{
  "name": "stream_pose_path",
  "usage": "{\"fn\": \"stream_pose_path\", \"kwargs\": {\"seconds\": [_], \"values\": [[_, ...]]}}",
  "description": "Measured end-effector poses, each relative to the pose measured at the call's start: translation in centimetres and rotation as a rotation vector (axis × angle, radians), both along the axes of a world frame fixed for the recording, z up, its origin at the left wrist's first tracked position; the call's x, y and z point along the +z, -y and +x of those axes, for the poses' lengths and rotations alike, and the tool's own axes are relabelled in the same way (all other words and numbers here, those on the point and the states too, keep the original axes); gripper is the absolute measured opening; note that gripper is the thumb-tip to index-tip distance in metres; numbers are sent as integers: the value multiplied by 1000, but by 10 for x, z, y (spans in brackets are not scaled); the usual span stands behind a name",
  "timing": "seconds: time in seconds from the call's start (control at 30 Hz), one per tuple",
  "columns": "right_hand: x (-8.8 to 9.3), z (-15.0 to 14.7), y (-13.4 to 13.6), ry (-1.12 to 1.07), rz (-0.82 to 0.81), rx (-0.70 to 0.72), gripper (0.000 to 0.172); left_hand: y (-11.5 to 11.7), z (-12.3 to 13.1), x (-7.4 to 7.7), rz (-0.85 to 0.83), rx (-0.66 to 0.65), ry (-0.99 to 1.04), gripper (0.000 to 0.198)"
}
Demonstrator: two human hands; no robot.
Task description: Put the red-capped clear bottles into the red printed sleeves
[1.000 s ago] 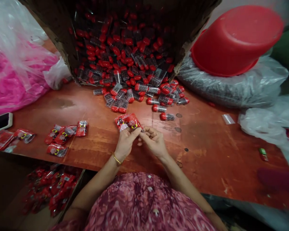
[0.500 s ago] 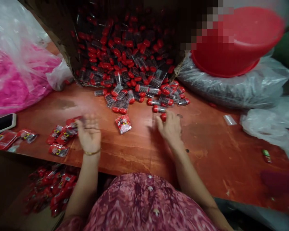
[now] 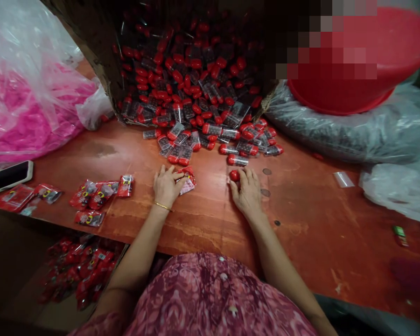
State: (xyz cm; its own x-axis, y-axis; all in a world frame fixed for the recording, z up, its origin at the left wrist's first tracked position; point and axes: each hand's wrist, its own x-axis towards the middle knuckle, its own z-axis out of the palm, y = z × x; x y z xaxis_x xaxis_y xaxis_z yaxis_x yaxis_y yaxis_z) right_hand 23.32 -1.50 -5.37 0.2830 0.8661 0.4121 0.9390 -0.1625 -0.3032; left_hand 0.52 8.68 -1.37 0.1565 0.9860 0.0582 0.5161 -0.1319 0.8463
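Observation:
My left hand (image 3: 168, 187) rests on the table with its thumb and fingertips closed on the edge of a small red printed packet (image 3: 189, 181). The fingers partly cover that packet. Further right, my right hand (image 3: 248, 192) curls around a red-capped clear container (image 3: 234, 175) on the tabletop; the red cap shows at the fingertips and the rest is hidden under the fingers. Just beyond it lies a similar red-capped container (image 3: 238, 160). To the left of my left hand are several filled red packets (image 3: 100, 195), one standing apart at the group's right end (image 3: 126, 185).
A cardboard box (image 3: 100, 70) lies with its mouth towards me, spilling red-capped containers (image 3: 185, 102). A pink-filled bag (image 3: 38, 107) and a phone (image 3: 10, 178) are at left. At right, a red tub (image 3: 350, 93) sits on a plastic sack (image 3: 329, 135). More packets (image 3: 84, 266) lie below the table edge.
My left hand has moved right from the packet group and closed on the printed packet. My right hand stays near the red-capped container. The view has shifted slightly.

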Motion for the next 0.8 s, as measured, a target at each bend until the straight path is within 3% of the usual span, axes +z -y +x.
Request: {"fn": "stream_pose_path", "kwargs": {"seconds": [0.07, 0.17, 0.33, 0.43, 0.53, 0.7, 0.8], "values": [[7, -3, 2, -30, 31, -23, 38, 0, 0, -2, 42, 11, -49, 4], [24, -22, 5, -193, 93, 20, 30, 10, 4, 4, 120, 46, -83, 10], [49, -78, 0, -1013, 70, 196, 34, 37, 20, 27, 193, 21, -61, 13], [55, -96, -9, -1189, 55, 227, 26, 47, 29, 34, 170, -18, 48, 14], [54, -92, -10, -1178, 83, 199, 29, 53, 35, 36, -32, 2, 283, 27], [48, -80, -2, -1102, 82, 179, 41, 60, 38, 38, -649, -77, 638, 35], [48, -81, 1, -1064, 44, 249, 40, 62, 39, 41, -761, 4, 735, 36]]}}
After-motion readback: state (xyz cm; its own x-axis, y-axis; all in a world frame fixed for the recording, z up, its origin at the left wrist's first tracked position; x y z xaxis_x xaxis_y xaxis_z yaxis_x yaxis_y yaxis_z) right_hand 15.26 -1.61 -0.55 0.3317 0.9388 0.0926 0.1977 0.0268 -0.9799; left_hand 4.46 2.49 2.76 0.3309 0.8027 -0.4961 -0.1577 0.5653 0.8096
